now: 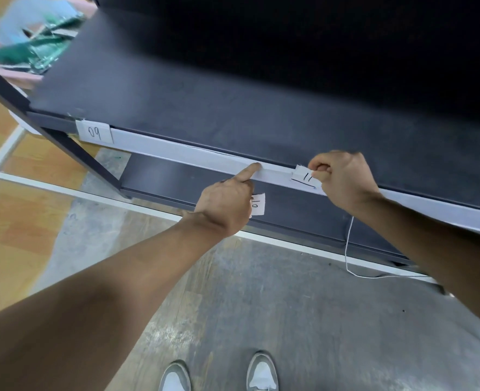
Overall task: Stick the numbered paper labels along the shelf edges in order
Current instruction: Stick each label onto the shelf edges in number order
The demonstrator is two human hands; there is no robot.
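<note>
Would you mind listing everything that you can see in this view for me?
shelf board: one, dark grey, across the upper view
edge strip: one, white, along the shelf board's front
label 09: one, white, at the edge strip's left end
label 11: one, white, on the edge strip, right of centre
label 10: one, white, below the edge strip, partly hidden
lower shelf: one, dark grey, beneath
cable: one, white, hanging down at right
bin: one, pink, blurred, top left, holding green items
shoes: two, grey-white, bottom edge
left hand: one, index finger pressing the edge strip, curled fingers seemingly holding label 10
right hand: one, pinching label 11
</note>
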